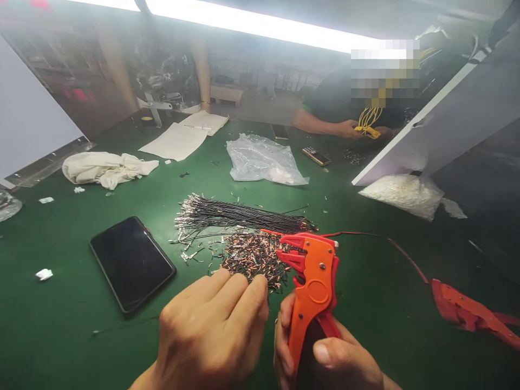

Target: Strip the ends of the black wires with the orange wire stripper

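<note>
My right hand (pixel 325 346) is wrapped round the handles of an orange-and-red wire stripper (pixel 319 271), its jaws facing left. Beside it, my left hand (pixel 215 325) is closed, its fingers pinched together. A thin black wire (pixel 125 326) with a pale terminal at its end runs out from the left of this hand; the pinched part is hidden by the fingers. Just beyond lies a heap of short black offcuts with copper-coloured ends (pixel 252 254). Behind that heap lies a bundle of black wires (pixel 239 213) with silvery terminals at the left and copper ends at the right.
A black phone (pixel 132 264) lies left on the green table (pixel 195 179). Farther back are a white cloth (pixel 108 167), papers (pixel 174 140), a clear plastic bag (pixel 264 160) and a keypad phone (pixel 316 156). Another red tool (pixel 473 309) lies right. Two people are across the table.
</note>
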`<state>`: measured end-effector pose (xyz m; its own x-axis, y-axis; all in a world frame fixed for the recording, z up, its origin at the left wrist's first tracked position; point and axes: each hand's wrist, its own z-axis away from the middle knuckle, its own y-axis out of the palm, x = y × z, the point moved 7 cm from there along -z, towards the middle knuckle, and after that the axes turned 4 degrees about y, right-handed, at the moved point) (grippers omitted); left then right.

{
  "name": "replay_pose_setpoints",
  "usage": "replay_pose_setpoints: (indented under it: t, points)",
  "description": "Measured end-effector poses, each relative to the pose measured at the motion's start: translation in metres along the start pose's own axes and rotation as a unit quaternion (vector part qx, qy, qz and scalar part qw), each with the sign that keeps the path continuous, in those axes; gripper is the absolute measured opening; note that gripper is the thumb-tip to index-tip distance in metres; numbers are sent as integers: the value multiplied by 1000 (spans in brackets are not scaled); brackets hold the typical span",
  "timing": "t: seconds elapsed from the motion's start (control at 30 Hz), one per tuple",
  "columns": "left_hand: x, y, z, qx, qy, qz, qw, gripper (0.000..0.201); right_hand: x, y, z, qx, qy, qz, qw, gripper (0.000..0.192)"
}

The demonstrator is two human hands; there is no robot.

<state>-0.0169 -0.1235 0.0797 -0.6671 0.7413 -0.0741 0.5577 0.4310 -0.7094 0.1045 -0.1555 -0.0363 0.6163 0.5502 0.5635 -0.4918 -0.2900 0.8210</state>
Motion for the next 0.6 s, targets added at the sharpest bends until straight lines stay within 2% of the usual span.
replay_pose_setpoints:
  t: [0.13, 0.33, 0.4, 0.5, 0.6]
  points:
    - [-8, 3, 4, 3, 27, 8, 1000, 11, -3, 4, 1, 5, 22, -23, 999, 38]
    - [-18, 12, 7, 11, 38, 80, 996, 12, 10, 2, -2, -72, 5, 3, 997, 44]
    - [-23, 19, 9, 29, 35, 84, 995, 16, 12, 0, -1, -94, 3, 5, 996, 47]
    - [-27, 32, 16, 68, 18, 68, 995, 33, 9, -3, 1, -113, 14, -6, 994, 53]
    - [-31, 42, 27, 91, 2, 66, 994, 27, 1, -8, 3, -124, 29, -14, 992, 54]
